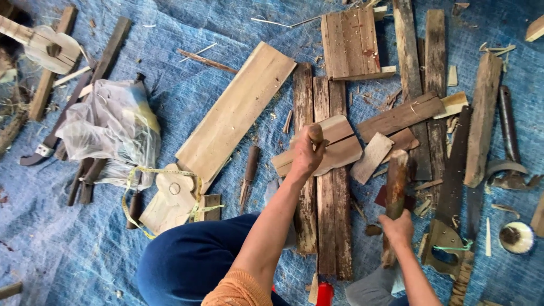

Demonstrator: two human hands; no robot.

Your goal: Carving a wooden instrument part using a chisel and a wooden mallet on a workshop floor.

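At the left of the frame a clear plastic bag [110, 127] lies crumpled on the blue tarp [68, 243]; what is in it I cannot make out. Just below it a yellow tape measure [148, 195] loops over a pale cut-out wood piece [170, 201]. A long pale plank [238, 110] slants up toward the top centre.

In the middle my left hand [306, 153] is curled tight around a wooden-handled chisel [315, 135], whose butt sticks up above my fist. It stands on a shaped board [334, 148] that lies across three dark planks [324, 198]. My left forearm reaches straight up from the lower centre.

Right of that, my right hand [398, 228] is clenched around a thick wooden mallet [395, 192], held nearly upright, its head near the board but apart from the chisel. Further right a handsaw [450, 209] lies along the tarp.
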